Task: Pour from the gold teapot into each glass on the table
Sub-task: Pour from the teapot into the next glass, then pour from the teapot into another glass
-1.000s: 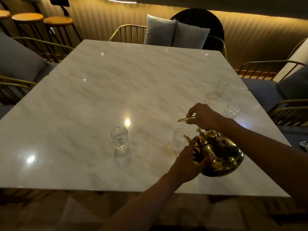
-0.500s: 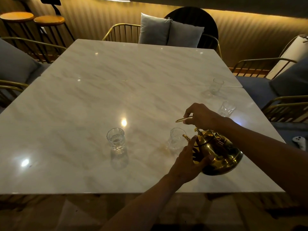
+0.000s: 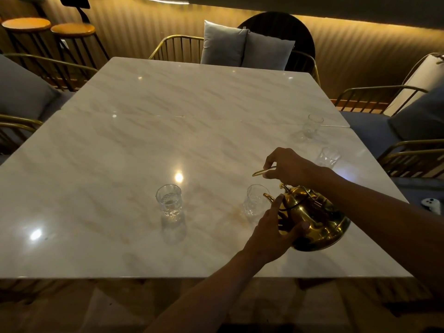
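Note:
The gold teapot (image 3: 314, 222) is tilted to the left above the marble table (image 3: 168, 131), its spout over the rim of a clear glass (image 3: 254, 200). My right hand (image 3: 290, 168) grips the teapot's thin gold handle from above. My left hand (image 3: 271, 233) rests against the pot's left side, thumb under the belly and forefinger up by the spout. Another glass (image 3: 168, 200) with some water stands to the left. Two more glasses stand farther right, one (image 3: 327, 156) near my right wrist and one (image 3: 311, 126) beyond it.
Gold-framed chairs with grey cushions (image 3: 245, 46) ring the table. Two round wooden stools (image 3: 72, 30) stand at the back left. A small white object (image 3: 431, 205) lies on the seat at the right.
The hands and teapot hold nearly the same pose over the glass. The view has shifted slightly, little else differs.

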